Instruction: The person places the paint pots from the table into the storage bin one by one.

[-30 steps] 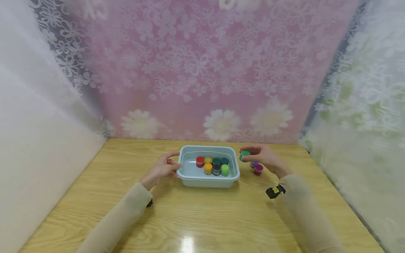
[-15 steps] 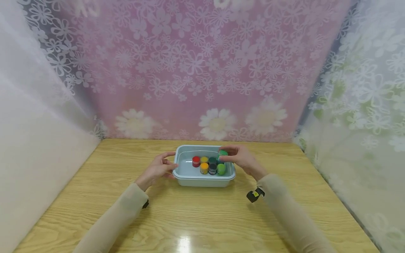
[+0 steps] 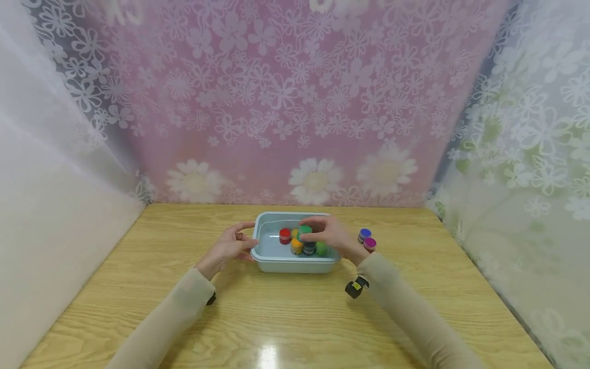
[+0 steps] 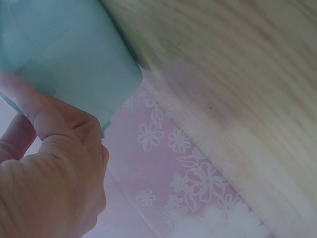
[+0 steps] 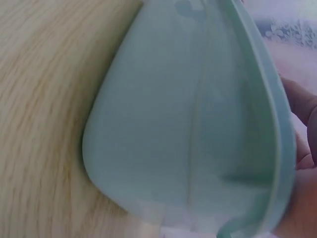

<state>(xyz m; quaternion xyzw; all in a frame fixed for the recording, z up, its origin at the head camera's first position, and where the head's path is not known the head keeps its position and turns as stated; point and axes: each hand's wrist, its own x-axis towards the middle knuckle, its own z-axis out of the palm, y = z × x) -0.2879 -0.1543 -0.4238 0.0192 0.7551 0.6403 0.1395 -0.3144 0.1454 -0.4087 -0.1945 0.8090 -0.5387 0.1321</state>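
A pale blue plastic tub [image 3: 295, 266] stands on the wooden table with several small lidded paint pots inside. Among them are a red pot [image 3: 285, 236], an orange pot [image 3: 296, 246], a dark pot [image 3: 309, 248] and a light green pot [image 3: 320, 249]. My left hand [image 3: 229, 248] grips the tub's left rim, thumb on top, as the left wrist view also shows. Over the tub, my right hand [image 3: 333, 237] pinches a green-lidded paint pot [image 3: 305, 231] between thumb and fingers. This hand hides part of the tub's right side; in the right wrist view the tub wall covers the held pot.
To the right of the tub, a blue-lidded pot [image 3: 364, 235] and a purple-lidded pot [image 3: 370, 244] stand on the wooden table [image 3: 295, 318]. A pink flowered curtain [image 3: 286, 128] hangs behind the table, with pale sheets at both sides.
My right hand has carried the green-lidded pot leftward from beside the tub to over its middle. The blue and purple pots show again behind it. My left hand stays on the rim.
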